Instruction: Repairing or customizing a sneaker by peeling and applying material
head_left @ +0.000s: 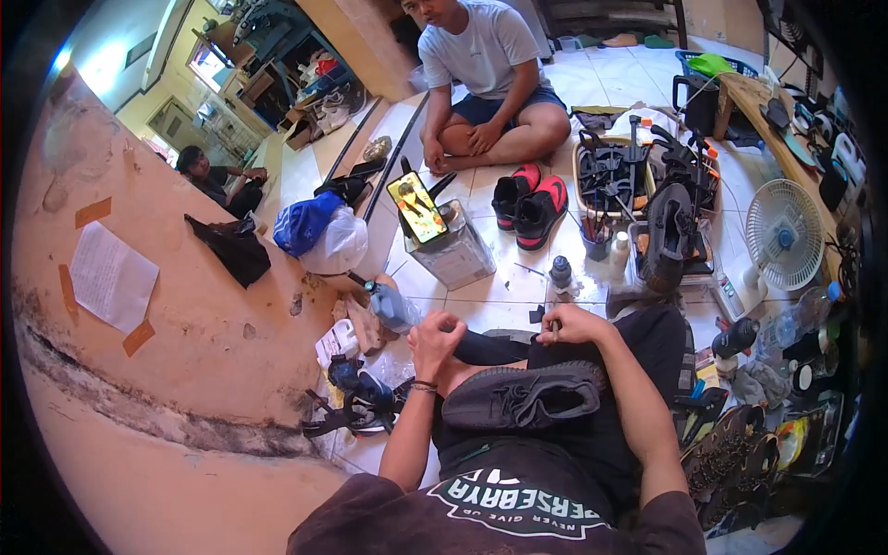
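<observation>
A dark grey knit sneaker [523, 396] with laces lies across my lap, its opening toward the right. Beyond the shoe's left end, my left hand [435, 344] is raised with fingers curled in and thumb near the index finger; whatever it may pinch is too small to see. My right hand [575, 324], above my right leg, is closed around a small brownish stick-like tool [555, 329], mostly hidden by the fingers. Neither hand touches the shoe. Just past my right hand stands a small dark-capped bottle [561, 272] on the tiles.
A phone [417, 207] stands on a taped box [450, 250] ahead. Red-and-black shoes [530, 205] sit before a seated person [490, 83]. Clamps fill a basket [615, 176] at right, near a white fan [784, 235]. Brown boots [735, 467] and bottles crowd my right; a wall [203, 388] borders my left.
</observation>
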### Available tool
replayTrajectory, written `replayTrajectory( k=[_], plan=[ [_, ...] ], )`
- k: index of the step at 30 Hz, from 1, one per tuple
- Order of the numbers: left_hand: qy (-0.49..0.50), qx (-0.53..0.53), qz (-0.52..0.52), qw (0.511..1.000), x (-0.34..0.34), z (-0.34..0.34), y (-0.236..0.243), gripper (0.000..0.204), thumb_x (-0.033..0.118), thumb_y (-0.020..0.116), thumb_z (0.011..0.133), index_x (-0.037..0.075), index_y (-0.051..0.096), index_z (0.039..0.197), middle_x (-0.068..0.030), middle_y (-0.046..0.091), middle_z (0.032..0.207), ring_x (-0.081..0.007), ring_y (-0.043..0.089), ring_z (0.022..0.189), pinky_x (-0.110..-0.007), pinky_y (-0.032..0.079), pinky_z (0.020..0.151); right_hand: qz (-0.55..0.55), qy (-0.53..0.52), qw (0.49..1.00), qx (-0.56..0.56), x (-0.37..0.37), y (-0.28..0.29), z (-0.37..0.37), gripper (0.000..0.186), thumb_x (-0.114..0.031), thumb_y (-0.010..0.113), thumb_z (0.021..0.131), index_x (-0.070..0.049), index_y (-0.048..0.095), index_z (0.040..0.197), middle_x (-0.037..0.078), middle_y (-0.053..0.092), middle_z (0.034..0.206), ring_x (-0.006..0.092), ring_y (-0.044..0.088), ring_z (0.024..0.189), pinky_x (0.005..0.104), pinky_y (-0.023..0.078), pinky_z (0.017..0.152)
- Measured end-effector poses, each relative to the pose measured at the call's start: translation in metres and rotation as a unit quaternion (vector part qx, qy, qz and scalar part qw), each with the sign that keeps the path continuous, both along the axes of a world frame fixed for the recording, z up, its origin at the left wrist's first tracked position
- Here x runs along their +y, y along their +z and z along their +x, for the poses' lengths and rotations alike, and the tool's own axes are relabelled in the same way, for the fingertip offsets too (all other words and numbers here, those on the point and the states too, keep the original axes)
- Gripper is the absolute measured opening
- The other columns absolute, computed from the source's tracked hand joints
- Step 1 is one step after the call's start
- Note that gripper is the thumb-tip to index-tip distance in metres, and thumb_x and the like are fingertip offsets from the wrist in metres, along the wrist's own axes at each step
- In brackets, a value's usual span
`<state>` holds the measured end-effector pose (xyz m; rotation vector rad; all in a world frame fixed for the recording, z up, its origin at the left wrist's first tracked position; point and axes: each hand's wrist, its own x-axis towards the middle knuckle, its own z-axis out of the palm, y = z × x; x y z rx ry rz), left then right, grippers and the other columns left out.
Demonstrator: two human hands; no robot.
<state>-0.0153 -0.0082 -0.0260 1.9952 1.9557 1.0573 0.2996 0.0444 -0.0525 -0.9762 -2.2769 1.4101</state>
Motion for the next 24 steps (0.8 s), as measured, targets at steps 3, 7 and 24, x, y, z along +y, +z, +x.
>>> replayTrajectory(
  k=[3,7,24],
  plan=[
    [-0.023,0.086,0.052,0.995,-0.007,0.014,0.001,0.012,0.017,0.07,0.071,0.006,0.066,0.068,-0.0078,0.065,0.075,-0.026,0.06,0.079,-0.039,0.047,0.072,-0.015,-0.015,1.0,0.005,-0.001,-0.008,0.004,0.032,-0.031,0.073,0.085,-0.001,0.066,0.079,0.01,0.071,0.075,0.0196,0.067,0.072,0.0323,0.05,0.066],
    [0.073,-0.017,0.139,0.987,-0.009,0.002,-0.001,0.009,0.014,0.069,0.073,0.006,0.067,0.071,-0.0077,0.066,0.079,-0.0291,0.059,0.085,-0.038,0.045,0.081,-0.022,-0.019,0.999,-0.026,-0.002,-0.001,0.001,0.035,-0.034,0.071,0.087,0.001,0.067,0.083,0.012,0.071,0.077,0.021,0.069,0.075,0.0319,0.051,0.07],
    [0.021,-0.095,-0.019,0.995,-0.082,-0.015,-0.004,0.069,0.016,0.069,0.075,0.003,0.046,0.138,-0.0202,0.04,0.147,-0.0348,0.033,0.14,-0.041,0.027,0.115,-0.029,-0.033,0.998,-0.049,-0.002,-0.001,0.004,0.036,-0.035,0.07,0.087,0.0,0.069,0.089,0.011,0.073,0.081,0.0217,0.069,0.075,0.0328,0.051,0.072]
  ],
)
